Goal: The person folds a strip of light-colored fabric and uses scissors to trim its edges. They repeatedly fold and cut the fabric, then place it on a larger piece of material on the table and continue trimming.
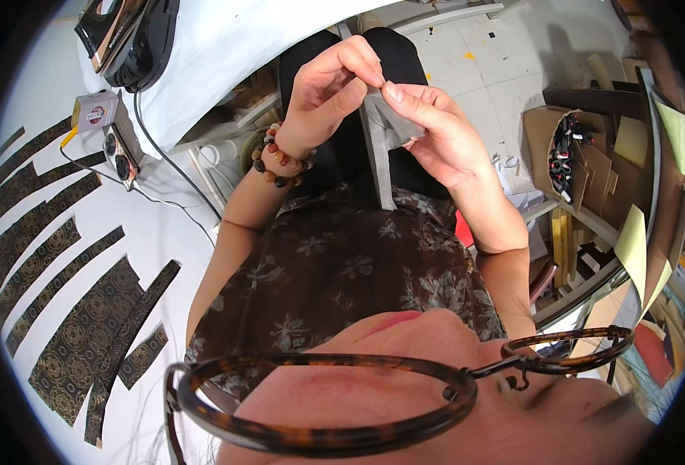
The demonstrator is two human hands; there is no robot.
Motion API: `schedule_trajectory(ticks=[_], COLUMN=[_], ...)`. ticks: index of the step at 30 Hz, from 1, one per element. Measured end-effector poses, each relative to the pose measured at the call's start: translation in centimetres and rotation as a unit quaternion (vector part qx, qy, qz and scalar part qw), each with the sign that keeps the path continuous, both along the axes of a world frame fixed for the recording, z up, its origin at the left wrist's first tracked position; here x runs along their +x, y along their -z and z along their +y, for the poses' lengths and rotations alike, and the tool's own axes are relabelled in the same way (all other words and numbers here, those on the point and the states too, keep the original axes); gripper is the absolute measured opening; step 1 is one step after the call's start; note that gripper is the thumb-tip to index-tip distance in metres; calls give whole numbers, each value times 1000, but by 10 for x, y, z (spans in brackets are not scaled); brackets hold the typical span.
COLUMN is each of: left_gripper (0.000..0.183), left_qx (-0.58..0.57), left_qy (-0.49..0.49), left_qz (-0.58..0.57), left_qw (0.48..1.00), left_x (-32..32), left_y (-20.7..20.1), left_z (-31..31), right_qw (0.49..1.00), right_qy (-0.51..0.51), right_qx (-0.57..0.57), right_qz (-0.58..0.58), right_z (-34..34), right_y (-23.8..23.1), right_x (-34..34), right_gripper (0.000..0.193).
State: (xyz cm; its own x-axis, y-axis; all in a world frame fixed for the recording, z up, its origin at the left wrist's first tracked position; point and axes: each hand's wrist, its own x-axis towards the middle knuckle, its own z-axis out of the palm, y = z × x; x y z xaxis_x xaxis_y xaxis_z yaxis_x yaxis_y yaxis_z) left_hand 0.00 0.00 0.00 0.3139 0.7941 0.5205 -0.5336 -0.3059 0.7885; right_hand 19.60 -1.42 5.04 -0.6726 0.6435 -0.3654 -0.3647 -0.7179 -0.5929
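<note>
Above my lap, both hands meet at a thin grey cloth strip [381, 147]. My left hand [328, 94], a beaded bracelet on its wrist, pinches the strip's upper end between thumb and fingertips. Close beside it, my right hand [439, 128] has thumb and fingers closed on the same end, with a folded part of the cloth under its palm. One long tail of the strip hangs down toward my dark flowered top [342, 263]. Whether a needle or other small thing is between the fingertips, I cannot tell.
On the white table at left lie several dark patterned fabric pieces [87, 333]. A power strip [119, 155], a small box [94, 112] and a black corded appliance [137, 46] stand farther up. At right are a cardboard box [540, 147] of pen-like items and a cluttered shelf [590, 225].
</note>
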Motion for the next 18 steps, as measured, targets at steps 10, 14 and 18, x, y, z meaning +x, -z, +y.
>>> schedule_trajectory(ticks=[10,14,18], left_gripper=[12,13,14], left_qx=[-5,-10,-9], left_qy=[-2,4,13], left_qz=[36,34,44], left_qw=[999,999,999], left_x=[-13,-14,-18], left_y=[-10,-12,-11], left_z=[-5,-6,-4], right_qw=[996,995,993], right_qy=[39,53,58], right_qx=[37,51,76], right_qz=[70,67,70], right_z=[-8,-10,-10], right_y=[16,21,21], right_x=[-9,-9,-10], right_gripper=[24,25,26])
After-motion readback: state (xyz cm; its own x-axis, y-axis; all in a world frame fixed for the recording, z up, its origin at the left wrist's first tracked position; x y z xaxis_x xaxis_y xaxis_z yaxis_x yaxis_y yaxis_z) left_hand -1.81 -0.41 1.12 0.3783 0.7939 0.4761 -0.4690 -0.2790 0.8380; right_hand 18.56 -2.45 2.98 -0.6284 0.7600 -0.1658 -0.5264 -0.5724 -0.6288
